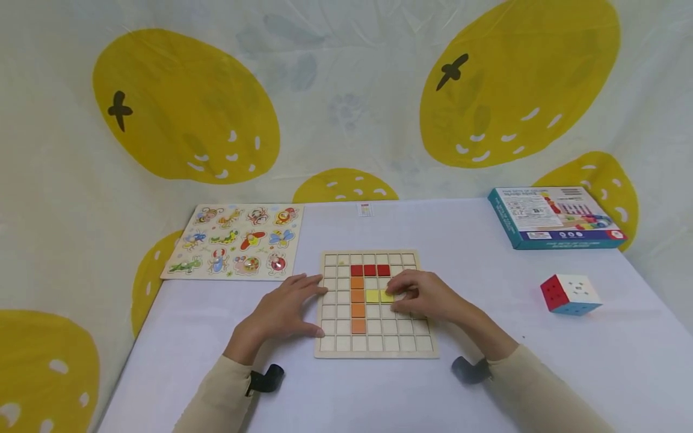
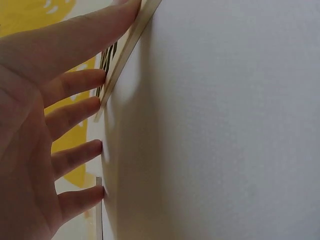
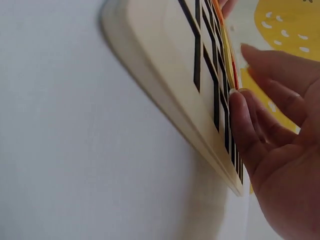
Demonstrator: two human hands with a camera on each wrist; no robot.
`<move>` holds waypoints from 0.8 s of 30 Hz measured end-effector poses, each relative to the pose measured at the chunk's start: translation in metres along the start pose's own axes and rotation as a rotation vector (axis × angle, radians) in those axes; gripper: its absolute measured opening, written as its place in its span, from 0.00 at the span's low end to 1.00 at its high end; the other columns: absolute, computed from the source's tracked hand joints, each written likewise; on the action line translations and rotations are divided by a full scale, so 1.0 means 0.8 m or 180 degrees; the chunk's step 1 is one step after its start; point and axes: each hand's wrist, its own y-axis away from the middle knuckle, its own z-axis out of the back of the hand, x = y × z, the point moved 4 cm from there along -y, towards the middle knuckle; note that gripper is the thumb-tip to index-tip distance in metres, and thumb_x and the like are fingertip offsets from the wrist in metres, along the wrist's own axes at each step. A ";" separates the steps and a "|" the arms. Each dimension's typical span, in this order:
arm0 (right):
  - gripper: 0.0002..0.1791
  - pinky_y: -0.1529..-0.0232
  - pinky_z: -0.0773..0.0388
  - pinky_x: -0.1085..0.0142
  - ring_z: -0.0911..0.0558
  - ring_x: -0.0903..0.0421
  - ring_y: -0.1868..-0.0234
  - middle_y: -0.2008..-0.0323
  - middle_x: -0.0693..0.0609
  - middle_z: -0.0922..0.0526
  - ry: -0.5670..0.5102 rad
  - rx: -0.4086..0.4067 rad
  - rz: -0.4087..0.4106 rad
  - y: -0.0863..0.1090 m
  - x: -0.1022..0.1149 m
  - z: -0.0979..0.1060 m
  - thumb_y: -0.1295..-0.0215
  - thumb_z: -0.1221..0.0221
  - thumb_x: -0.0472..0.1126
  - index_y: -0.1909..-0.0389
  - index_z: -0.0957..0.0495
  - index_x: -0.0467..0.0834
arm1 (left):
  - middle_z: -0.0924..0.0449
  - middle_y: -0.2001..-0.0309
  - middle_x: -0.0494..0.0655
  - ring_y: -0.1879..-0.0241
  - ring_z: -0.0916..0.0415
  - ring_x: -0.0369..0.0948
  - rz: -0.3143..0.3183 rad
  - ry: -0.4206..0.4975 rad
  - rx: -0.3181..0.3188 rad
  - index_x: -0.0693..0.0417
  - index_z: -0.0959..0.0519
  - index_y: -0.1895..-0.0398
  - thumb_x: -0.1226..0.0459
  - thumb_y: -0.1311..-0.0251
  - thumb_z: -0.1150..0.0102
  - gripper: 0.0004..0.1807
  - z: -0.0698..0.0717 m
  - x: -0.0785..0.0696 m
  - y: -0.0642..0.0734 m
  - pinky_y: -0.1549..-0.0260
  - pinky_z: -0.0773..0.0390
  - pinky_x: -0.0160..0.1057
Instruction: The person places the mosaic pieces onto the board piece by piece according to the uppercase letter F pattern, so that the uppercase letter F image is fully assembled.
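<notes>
A wooden grid board (image 1: pixel 377 355) lies on the table between both hands. In its cells are three red tiles (image 1: pixel 370 270) in a row, a column of several orange tiles (image 1: pixel 358 310) and two yellow tiles (image 1: pixel 372 296) side by side. My left hand (image 1: pixel 284 307) is spread at the board's left edge, thumb and fingertips against it. From the right, my right hand (image 1: pixel 428 294) reaches over the board, and its fingertips overlap the right yellow tile. In the right wrist view, the thumb (image 3: pixel 241 117) and index finger are apart, with the thumb tip at the board's surface.
Back left lies an insect picture puzzle (image 1: pixel 233 240). A boxed toy set (image 1: pixel 557 216) is at the back right, with a puzzle cube (image 1: pixel 571 294) in front of it. One small printed card (image 1: pixel 365 210) lies near the table's far edge.
</notes>
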 end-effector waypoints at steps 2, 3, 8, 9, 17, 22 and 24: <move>0.15 0.56 0.17 0.73 0.19 0.57 0.55 0.48 0.49 0.15 -0.0056 -0.0076 0.0035 0.003 -0.001 0.005 0.41 0.27 0.42 0.53 0.14 0.46 | 0.37 0.21 0.41 0.20 0.44 0.53 -0.0044 0.0007 0.0034 0.37 0.25 0.31 0.39 0.56 0.22 0.46 0.001 0.000 -0.001 0.32 0.29 0.64; 0.15 0.57 0.18 0.74 0.20 0.57 0.55 0.48 0.49 0.15 -0.0045 -0.0133 0.0058 0.004 -0.001 0.009 0.41 0.27 0.43 0.52 0.14 0.46 | 0.37 0.21 0.41 0.20 0.44 0.53 -0.0070 0.0011 0.0061 0.37 0.26 0.30 0.38 0.55 0.24 0.46 0.002 0.001 -0.001 0.31 0.30 0.64; 0.20 0.62 0.24 0.71 0.24 0.51 0.55 0.46 0.51 0.16 0.0146 -0.0386 0.0078 0.008 0.005 0.041 0.39 0.28 0.45 0.47 0.17 0.47 | 0.37 0.21 0.42 0.21 0.41 0.51 -0.0171 0.0138 0.0256 0.37 0.29 0.27 0.34 0.51 0.30 0.47 0.016 0.003 -0.008 0.29 0.32 0.62; 0.21 0.61 0.24 0.70 0.24 0.51 0.54 0.44 0.51 0.17 0.0222 -0.0414 0.0046 0.007 0.006 0.049 0.38 0.29 0.46 0.45 0.18 0.48 | 0.37 0.21 0.42 0.21 0.40 0.51 -0.0181 0.0172 0.0287 0.37 0.30 0.26 0.34 0.50 0.31 0.47 0.021 0.004 -0.009 0.28 0.32 0.61; 0.39 0.30 0.31 0.37 0.35 0.39 0.26 0.24 0.42 0.35 0.0910 -0.0449 -0.0111 0.004 0.022 0.126 0.37 0.31 0.55 0.27 0.32 0.48 | 0.43 0.19 0.41 0.19 0.44 0.51 -0.0395 -0.0094 0.0075 0.34 0.34 0.24 0.31 0.48 0.35 0.48 0.094 -0.017 -0.023 0.28 0.34 0.65; 0.49 0.24 0.48 0.30 0.48 0.36 0.19 0.18 0.42 0.48 0.1507 -0.0531 -0.0031 -0.010 0.048 0.171 0.38 0.32 0.60 0.21 0.42 0.50 | 0.48 0.17 0.43 0.18 0.51 0.55 -0.0569 -0.0715 -0.0254 0.34 0.39 0.21 0.27 0.48 0.40 0.52 0.147 -0.040 -0.040 0.23 0.42 0.65; 0.51 0.24 0.50 0.30 0.49 0.36 0.19 0.17 0.43 0.50 0.1788 -0.0602 0.0084 -0.017 0.061 0.183 0.39 0.32 0.61 0.20 0.44 0.52 | 0.50 0.16 0.45 0.17 0.54 0.57 -0.0638 -0.0997 -0.0395 0.34 0.42 0.20 0.26 0.47 0.42 0.53 0.165 -0.051 -0.047 0.22 0.46 0.65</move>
